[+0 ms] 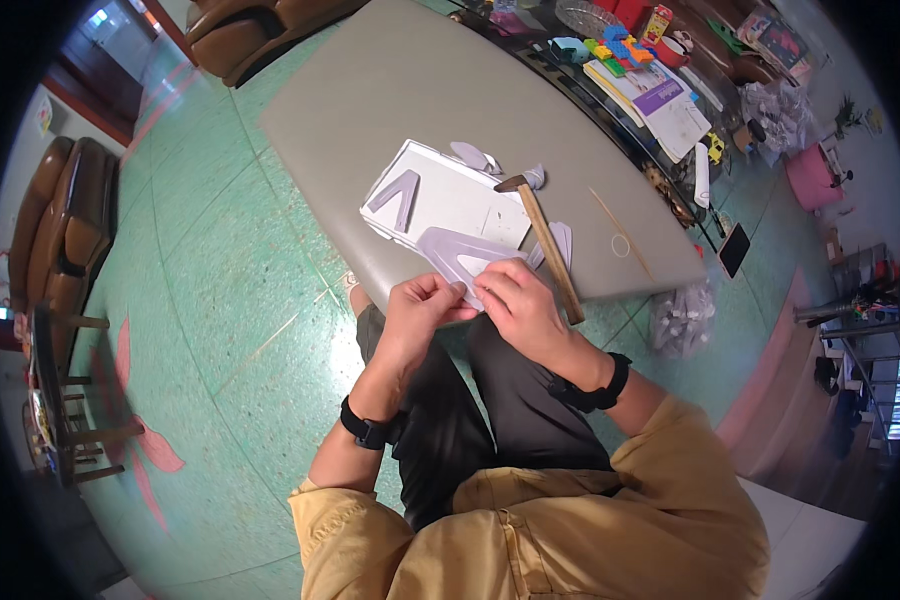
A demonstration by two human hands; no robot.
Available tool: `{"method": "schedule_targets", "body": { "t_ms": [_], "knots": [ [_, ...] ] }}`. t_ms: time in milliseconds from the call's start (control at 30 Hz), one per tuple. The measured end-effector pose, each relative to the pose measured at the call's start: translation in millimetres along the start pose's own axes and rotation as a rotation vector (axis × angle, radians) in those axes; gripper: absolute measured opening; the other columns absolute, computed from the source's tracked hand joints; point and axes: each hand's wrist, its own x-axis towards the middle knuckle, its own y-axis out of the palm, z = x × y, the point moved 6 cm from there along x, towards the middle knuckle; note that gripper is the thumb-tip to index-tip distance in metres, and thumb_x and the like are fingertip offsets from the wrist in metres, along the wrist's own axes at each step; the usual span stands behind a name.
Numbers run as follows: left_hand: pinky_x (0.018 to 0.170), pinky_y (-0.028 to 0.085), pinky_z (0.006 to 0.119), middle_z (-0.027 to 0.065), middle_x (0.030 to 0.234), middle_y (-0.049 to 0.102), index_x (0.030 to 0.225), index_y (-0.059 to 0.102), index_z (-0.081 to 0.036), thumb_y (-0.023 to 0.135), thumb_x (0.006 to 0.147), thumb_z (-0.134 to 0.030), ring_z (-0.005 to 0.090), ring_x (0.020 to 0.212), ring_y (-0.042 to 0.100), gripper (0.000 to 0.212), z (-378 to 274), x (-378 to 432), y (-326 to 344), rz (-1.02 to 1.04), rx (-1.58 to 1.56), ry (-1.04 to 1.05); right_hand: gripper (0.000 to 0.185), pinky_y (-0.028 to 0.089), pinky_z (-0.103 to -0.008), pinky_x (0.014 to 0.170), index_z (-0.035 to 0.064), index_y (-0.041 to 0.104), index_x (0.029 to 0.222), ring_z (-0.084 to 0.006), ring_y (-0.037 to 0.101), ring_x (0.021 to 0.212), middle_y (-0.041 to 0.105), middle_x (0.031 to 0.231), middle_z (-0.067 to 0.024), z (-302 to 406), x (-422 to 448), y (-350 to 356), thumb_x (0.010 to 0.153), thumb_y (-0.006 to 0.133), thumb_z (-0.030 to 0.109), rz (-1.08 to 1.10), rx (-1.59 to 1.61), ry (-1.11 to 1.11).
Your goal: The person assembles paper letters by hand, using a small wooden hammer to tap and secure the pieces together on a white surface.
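Note:
Both hands are at a large lavender V-shaped piece of sheet material (pixel 439 247), near the front edge of the padded bench (pixel 345 97). My left hand (pixel 426 300) pinches its lower end between thumb and fingers. My right hand (pixel 521 304) has its bent fingertips on the same piece, close to the left thumb, hiding part of it. Beneath and beyond lies a shallow white tray or box lid (pixel 450 191), with a smaller lavender V-shaped piece (pixel 397 196) on it. A hammer with a wooden handle (pixel 547 244) lies right of my hands, its dark head (pixel 510 184) at the tray's edge.
Lavender pieces (pixel 474 156) sit behind the tray, and more (pixel 561 244) lie by the hammer. A thin wooden stick (pixel 619 231) and a pale ring (pixel 620 245) rest farther right. Beyond stands a dark table with papers (pixel 660 105) and toy bricks (pixel 619 51). A filled plastic bag (pixel 682 319) is on the floor.

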Motion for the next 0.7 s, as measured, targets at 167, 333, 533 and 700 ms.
{"method": "schedule_targets", "body": {
  "t_ms": [167,333,533,700],
  "knots": [
    [0.064,0.051,0.023,0.0069,0.077,0.061,0.08,0.058,0.002,0.056,0.086,-0.008,0.0128,0.067,0.061,0.012,-4.0,-14.0,15.4,0.004,0.055,0.145,0.01,0.046,-0.0367,0.066,-0.0001,0.056,0.083,-0.0295,0.056,0.075,0.054,0.082,-0.0116,11.8,-5.7,-3.6,0.074,0.06,0.002,0.028,-0.158,-0.042],
    [0.063,0.051,0.023,0.0054,0.074,0.061,0.078,0.057,0.002,0.056,0.085,-0.009,0.0112,0.066,0.06,0.013,-4.1,-19.6,19.0,-0.032,0.163,0.19,0.008,0.045,-0.0397,0.064,-0.0001,0.052,0.078,-0.0323,0.055,0.073,0.052,0.078,-0.0152,18.4,-4.5,-4.6,0.074,0.058,0.002,0.106,-0.228,0.007],
    [0.053,0.046,0.02,0.0048,0.065,0.061,0.075,0.059,0.003,0.058,0.082,-0.007,0.0082,0.058,0.056,0.013,-1.4,-19.3,14.0,-0.116,0.253,0.249,0.012,0.044,-0.0412,0.062,0.0007,0.048,0.076,-0.0324,0.054,0.071,0.051,0.076,-0.0151,9.1,-0.8,-2.3,0.072,0.059,0.003,0.138,-0.156,0.054],
    [0.051,0.043,0.02,0.003,0.066,0.061,0.076,0.061,0.002,0.059,0.081,-0.008,0.0061,0.057,0.054,0.011,-8.7,-22.1,13.4,-0.216,0.409,0.326,0.011,0.045,-0.039,0.06,0.0014,0.051,0.079,-0.0302,0.054,0.069,0.052,0.078,-0.0132,10.6,2.6,-3.8,0.072,0.06,0.003,0.165,-0.036,-0.006]
  ]
}}
